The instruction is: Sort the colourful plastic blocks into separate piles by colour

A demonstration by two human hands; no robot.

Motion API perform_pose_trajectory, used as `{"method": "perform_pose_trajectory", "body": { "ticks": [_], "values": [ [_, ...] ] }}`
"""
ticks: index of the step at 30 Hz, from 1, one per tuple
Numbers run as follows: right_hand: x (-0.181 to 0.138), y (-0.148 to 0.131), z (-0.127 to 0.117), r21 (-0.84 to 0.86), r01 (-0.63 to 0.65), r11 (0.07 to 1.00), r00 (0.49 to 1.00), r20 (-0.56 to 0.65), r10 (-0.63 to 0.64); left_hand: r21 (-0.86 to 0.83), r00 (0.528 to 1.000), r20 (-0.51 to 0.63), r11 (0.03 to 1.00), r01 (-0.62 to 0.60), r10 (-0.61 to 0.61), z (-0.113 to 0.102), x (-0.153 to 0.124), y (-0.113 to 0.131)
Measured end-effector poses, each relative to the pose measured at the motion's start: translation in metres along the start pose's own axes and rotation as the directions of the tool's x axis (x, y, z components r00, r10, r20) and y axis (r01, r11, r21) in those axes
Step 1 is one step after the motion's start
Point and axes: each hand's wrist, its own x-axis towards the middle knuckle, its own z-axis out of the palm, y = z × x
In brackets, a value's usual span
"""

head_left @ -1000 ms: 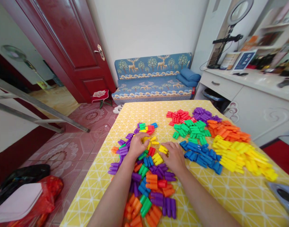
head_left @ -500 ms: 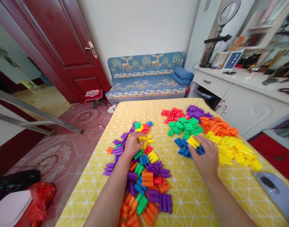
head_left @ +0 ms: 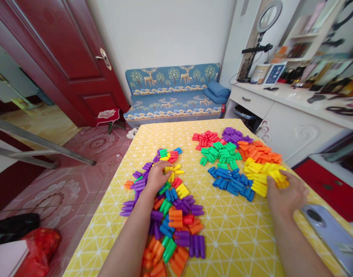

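Note:
My left hand (head_left: 158, 177) rests at the upper part of a mixed pile of bullet-shaped plastic building blocks, fingers curled down beside a few yellow blocks (head_left: 173, 172). What lies under its fingertips is hidden. Over on the right, my right hand (head_left: 288, 194) reaches the pile of yellow blocks (head_left: 258, 172), thumb and fingers around a yellow block (head_left: 277, 177) at the pile's right side. Purple blocks (head_left: 196, 246), orange blocks (head_left: 175, 218) and green blocks (head_left: 169, 250) lie mixed along my left forearm.
Single-colour piles stand on the yellow tablecloth (head_left: 228, 231): blue (head_left: 232, 182), green (head_left: 221, 154), red (head_left: 207, 139), purple (head_left: 234, 134) and orange (head_left: 258, 152). A phone (head_left: 332, 234) lies at the right edge. Beyond are a blue sofa (head_left: 173, 102) and a white dresser (head_left: 294, 111).
My right hand has carried a yellow block rightward, from above the blue pile to the yellow pile. My left hand stays at the mixed pile. The view has shifted slightly right.

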Motion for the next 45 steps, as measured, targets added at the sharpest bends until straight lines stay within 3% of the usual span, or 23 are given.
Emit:
{"method": "perform_pose_trajectory", "body": {
  "ticks": [5, 9, 12, 14, 17, 20, 22, 28, 31, 33, 37, 41, 45],
  "values": [
    [0.001, -0.003, 0.000, 0.025, -0.042, 0.999, 0.996, -0.074, 0.044, 0.003, 1.000, 0.015, 1.000, 0.019, -0.019, -0.001, -0.001, 0.002],
    [-0.005, -0.022, -0.002, 0.124, 0.162, 0.979, 0.976, -0.166, -0.141, 0.041, 0.999, 0.038, 0.999, 0.031, -0.032, 0.000, -0.002, 0.004],
    [-0.022, -0.060, -0.005, 0.282, 0.298, 0.912, 0.954, -0.062, -0.293, 0.050, 0.998, 0.047, 0.998, 0.029, -0.031, 0.001, -0.003, 0.004],
    [-0.042, -0.093, -0.006, 0.424, 0.335, 0.841, 0.912, 0.078, -0.403, 0.039, 0.999, 0.038, 0.999, 0.031, -0.032, 0.001, -0.003, 0.003],
    [-0.074, -0.137, -0.004, 0.633, 0.364, 0.683, 0.759, 0.224, -0.612, 0.013, 0.999, 0.018, 0.999, 0.039, -0.039, 0.001, -0.003, 0.001],
    [-0.101, -0.164, 0.004, 0.762, 0.304, 0.572, 0.613, 0.303, -0.730, -0.066, 0.999, -0.005, 0.997, 0.048, -0.048, 0.002, -0.003, 0.001],
    [-0.112, -0.173, 0.012, 0.784, 0.227, 0.578, 0.573, 0.372, -0.730, -0.188, 0.997, -0.020, 0.980, 0.068, -0.073, 0.002, -0.003, 0.003],
    [-0.120, -0.171, 0.027, 0.732, -0.073, 0.678, 0.589, 0.580, -0.563, -0.624, 0.989, 0.000, 0.773, 0.114, -0.146, 0.004, -0.003, 0.014],
    [-0.121, -0.168, 0.029, 0.727, -0.120, 0.677, 0.569, 0.609, -0.553, -0.712, 0.993, 0.032, 0.695, 0.101, -0.112, 0.001, -0.002, 0.020],
    [-0.122, -0.167, 0.029, 0.744, -0.061, 0.665, 0.542, 0.584, -0.604, -0.694, 0.995, 0.064, 0.713, 0.100, -0.078, -0.002, -0.002, 0.026],
    [-0.124, -0.167, 0.032, 0.771, 0.116, 0.626, 0.469, 0.513, -0.719, -0.546, 0.993, 0.115, 0.836, 0.054, 0.011, -0.006, -0.003, 0.032],
    [-0.122, -0.170, 0.030, 0.738, 0.199, 0.645, 0.371, 0.553, -0.746, -0.361, 0.976, 0.205, 0.933, 0.005, 0.074, -0.008, -0.004, 0.027],
    [-0.118, -0.174, 0.022, 0.681, 0.209, 0.701, 0.379, 0.605, -0.700, -0.168, 0.965, 0.258, 0.986, -0.003, 0.046, -0.011, -0.004, 0.019]
  ]
}}
